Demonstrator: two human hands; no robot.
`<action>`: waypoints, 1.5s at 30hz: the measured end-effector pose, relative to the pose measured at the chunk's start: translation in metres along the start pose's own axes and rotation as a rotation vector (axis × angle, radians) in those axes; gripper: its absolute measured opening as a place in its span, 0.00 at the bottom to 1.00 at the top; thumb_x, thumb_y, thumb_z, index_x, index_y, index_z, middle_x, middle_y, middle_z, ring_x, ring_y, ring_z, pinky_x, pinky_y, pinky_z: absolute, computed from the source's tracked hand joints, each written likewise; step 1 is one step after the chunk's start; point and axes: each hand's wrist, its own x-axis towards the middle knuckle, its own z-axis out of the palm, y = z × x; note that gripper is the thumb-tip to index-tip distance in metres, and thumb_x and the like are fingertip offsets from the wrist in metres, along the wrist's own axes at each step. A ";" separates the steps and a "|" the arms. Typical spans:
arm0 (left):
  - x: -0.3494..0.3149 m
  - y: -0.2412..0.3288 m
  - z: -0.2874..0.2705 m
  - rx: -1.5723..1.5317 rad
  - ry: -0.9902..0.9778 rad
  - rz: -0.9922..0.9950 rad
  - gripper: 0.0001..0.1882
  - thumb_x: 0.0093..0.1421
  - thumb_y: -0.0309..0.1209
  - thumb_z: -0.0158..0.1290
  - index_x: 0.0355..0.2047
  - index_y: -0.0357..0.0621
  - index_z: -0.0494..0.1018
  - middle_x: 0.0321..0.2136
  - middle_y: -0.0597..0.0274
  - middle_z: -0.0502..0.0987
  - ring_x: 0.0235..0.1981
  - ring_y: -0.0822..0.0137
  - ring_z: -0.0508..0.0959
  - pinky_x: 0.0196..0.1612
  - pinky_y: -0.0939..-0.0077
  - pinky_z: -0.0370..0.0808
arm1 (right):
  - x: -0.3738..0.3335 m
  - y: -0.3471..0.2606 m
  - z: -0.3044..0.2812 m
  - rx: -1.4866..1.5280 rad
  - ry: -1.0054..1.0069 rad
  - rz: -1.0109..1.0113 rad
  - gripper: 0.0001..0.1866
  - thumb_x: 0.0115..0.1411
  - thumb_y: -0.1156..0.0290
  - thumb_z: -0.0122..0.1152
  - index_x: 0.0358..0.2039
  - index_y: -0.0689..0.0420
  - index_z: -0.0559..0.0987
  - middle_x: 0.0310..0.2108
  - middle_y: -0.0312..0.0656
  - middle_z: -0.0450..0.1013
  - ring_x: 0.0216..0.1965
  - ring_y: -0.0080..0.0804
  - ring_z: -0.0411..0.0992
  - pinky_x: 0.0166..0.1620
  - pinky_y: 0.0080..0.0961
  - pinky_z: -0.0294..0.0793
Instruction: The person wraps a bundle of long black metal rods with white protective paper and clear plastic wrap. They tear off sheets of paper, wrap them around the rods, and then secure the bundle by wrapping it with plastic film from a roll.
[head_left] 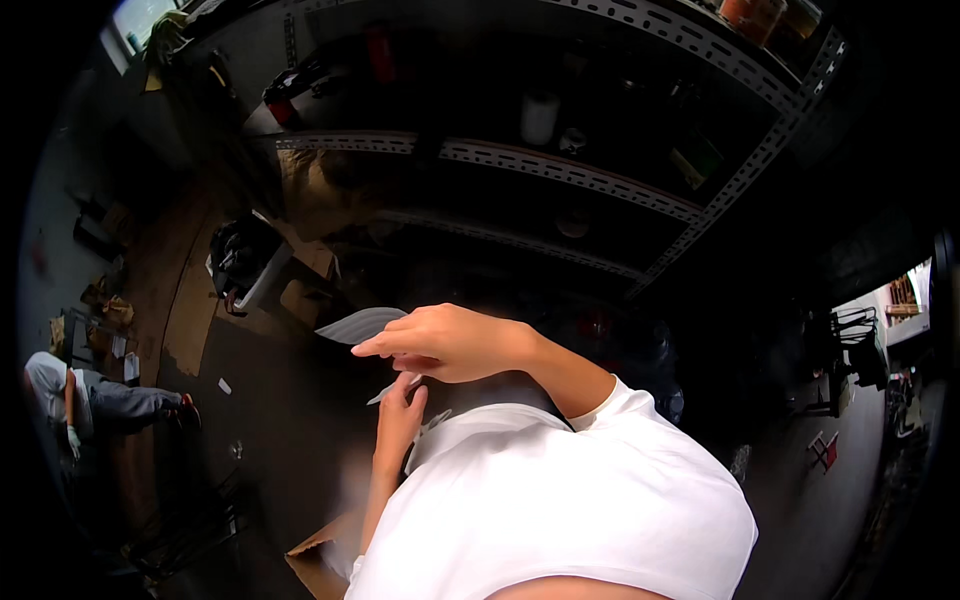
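Observation:
My right hand reaches across in front of my body, fingers pressed together and pointing left. A thin, pale grey sheet with curved stripes sticks out from behind these fingers, its tip tapering to the left. Just below, my left hand is raised with thumb and fingers closed around a small pale edge. Whether that edge belongs to the same sheet is hidden by the right hand. My white shirt fills the lower middle.
Perforated metal shelving spans the far side, bearing a white roll. A white bin with dark contents stands at far left. A cardboard flap is near my left forearm. Another person is at the left; a red stool is at right.

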 end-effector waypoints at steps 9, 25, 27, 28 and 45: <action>0.060 0.038 0.044 0.079 -0.117 -0.018 0.09 0.51 0.26 0.50 0.33 0.36 0.72 0.28 0.52 0.75 0.29 0.67 0.75 0.34 0.78 0.68 | -0.091 0.050 -0.056 0.088 0.215 0.515 0.19 0.52 0.77 0.50 0.47 0.53 0.70 0.30 0.40 0.72 0.31 0.29 0.71 0.35 0.21 0.70; 0.082 0.062 0.033 0.450 0.056 0.609 0.10 0.43 0.27 0.57 0.25 0.40 0.69 0.56 0.47 0.51 0.58 0.44 0.45 0.55 0.50 0.46 | -0.138 0.014 -0.008 0.206 0.597 0.779 0.18 0.54 0.71 0.48 0.47 0.57 0.69 0.30 0.44 0.73 0.32 0.31 0.71 0.38 0.23 0.69; 0.079 0.071 0.030 0.452 0.004 0.616 0.08 0.43 0.29 0.57 0.23 0.41 0.69 0.54 0.52 0.57 0.59 0.49 0.48 0.56 0.44 0.38 | -0.138 0.008 -0.003 0.189 0.612 0.810 0.18 0.54 0.72 0.48 0.47 0.57 0.69 0.30 0.44 0.73 0.32 0.31 0.71 0.39 0.23 0.69; 0.080 0.070 0.028 0.457 -0.048 0.630 0.08 0.43 0.29 0.57 0.23 0.41 0.69 0.53 0.54 0.59 0.58 0.50 0.50 0.56 0.43 0.37 | -0.137 0.007 -0.001 0.198 0.610 0.808 0.18 0.54 0.72 0.48 0.47 0.57 0.69 0.31 0.44 0.73 0.33 0.31 0.71 0.39 0.23 0.69; 0.057 0.034 0.000 0.265 0.087 0.213 0.10 0.49 0.29 0.51 0.29 0.34 0.70 0.25 0.55 0.72 0.28 0.56 0.72 0.56 0.53 0.49 | -0.037 0.234 -0.192 -0.598 0.573 1.178 0.26 0.51 0.61 0.53 0.50 0.56 0.64 0.53 0.49 0.54 0.55 0.47 0.53 0.53 0.36 0.59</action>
